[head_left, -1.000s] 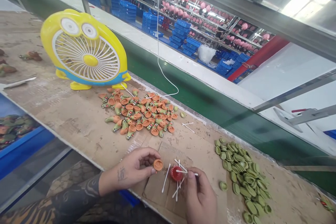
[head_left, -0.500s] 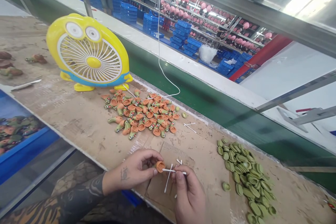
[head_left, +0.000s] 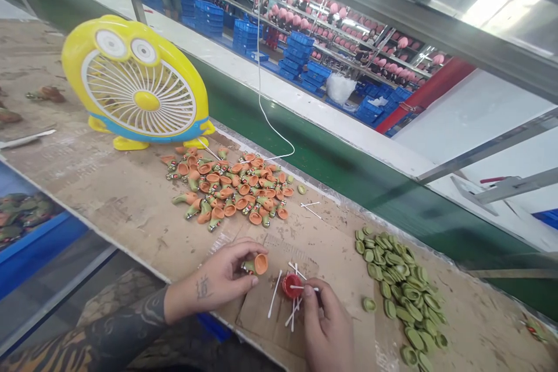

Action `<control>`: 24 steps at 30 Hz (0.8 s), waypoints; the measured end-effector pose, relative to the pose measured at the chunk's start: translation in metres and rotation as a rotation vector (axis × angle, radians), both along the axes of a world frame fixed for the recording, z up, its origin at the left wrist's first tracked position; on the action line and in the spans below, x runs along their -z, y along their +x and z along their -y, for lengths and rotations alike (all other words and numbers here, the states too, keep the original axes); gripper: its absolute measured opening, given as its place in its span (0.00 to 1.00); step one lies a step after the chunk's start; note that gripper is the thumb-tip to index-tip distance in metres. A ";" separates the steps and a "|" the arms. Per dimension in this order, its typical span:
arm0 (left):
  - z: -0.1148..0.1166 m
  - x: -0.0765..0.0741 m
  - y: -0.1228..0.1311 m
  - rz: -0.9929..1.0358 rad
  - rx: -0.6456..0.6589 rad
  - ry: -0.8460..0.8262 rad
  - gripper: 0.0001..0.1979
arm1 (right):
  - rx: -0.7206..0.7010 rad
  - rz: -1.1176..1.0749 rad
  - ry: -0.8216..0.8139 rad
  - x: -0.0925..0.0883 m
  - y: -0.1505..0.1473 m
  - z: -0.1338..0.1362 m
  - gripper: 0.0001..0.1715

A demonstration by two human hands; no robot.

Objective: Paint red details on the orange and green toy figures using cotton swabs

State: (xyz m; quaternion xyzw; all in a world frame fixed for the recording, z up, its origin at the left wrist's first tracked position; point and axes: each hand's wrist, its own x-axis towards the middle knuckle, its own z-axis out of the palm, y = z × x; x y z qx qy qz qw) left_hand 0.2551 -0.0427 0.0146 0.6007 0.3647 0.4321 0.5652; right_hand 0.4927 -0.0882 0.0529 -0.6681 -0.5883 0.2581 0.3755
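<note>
My left hand pinches a small orange cup-shaped toy part above a cardboard sheet. My right hand grips a white cotton swab, whose tip rests over a small red cap. Several more swabs lie around the cap. A heap of orange and green toy parts lies further back on the bench. A heap of green ring-like pieces lies to the right.
A yellow cartoon desk fan stands at the back left with its white cord running up. A green conveyor belt runs behind the bench. A blue bin of toy parts sits low left. Shelves with blue crates stand beyond.
My right hand moved the swab from the orange part back right to the red cap. My left hand keeps the orange part, now tilted slightly upward.
</note>
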 end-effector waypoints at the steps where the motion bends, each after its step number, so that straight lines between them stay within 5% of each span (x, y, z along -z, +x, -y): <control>1: 0.000 -0.002 -0.001 -0.049 -0.006 0.027 0.21 | -0.030 0.008 -0.003 0.002 0.000 0.000 0.24; 4: 0.000 -0.005 -0.001 -0.152 -0.016 0.033 0.21 | -0.059 0.013 0.008 0.001 -0.001 0.001 0.24; 12: 0.002 -0.009 0.004 -0.061 -0.025 -0.071 0.15 | 0.223 -0.184 0.173 -0.018 -0.014 0.008 0.23; 17: 0.000 -0.020 0.001 -0.164 -0.003 -0.001 0.18 | 0.092 -0.394 0.150 -0.009 -0.036 0.009 0.19; 24: -0.001 -0.021 -0.001 -0.180 0.005 0.039 0.18 | 0.000 -0.362 0.019 -0.010 -0.055 0.007 0.22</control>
